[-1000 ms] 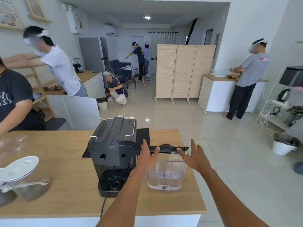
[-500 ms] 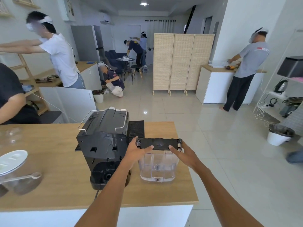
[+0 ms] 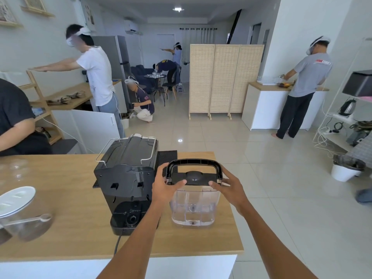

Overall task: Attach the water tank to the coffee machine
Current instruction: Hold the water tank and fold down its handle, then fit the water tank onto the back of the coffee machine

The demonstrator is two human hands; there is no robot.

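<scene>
Single head-worn view faces forward and down, close over the counter [image 3: 60, 198].

coffee machine [image 3: 128, 178] just left of water tank [image 3: 193, 206], countertop [image 3: 225, 234] bare rightward

A light wooden counter [image 3: 76, 200] with a white base fills the lower left of the view, its right edge ending over pale floor tiles. A black coffee machine [image 3: 126, 184] stands near the middle of the counter, its back turned this way, with a black cord hanging over the near edge. Just beside it on the right stands a clear plastic water tank [image 3: 193, 206] with a black lid and raised handle. A dark mat [image 3: 168, 156] lies behind them. At the left edge sits a clear jar [image 3: 18, 216] with a white lid and a scoop, blurred.
</scene>
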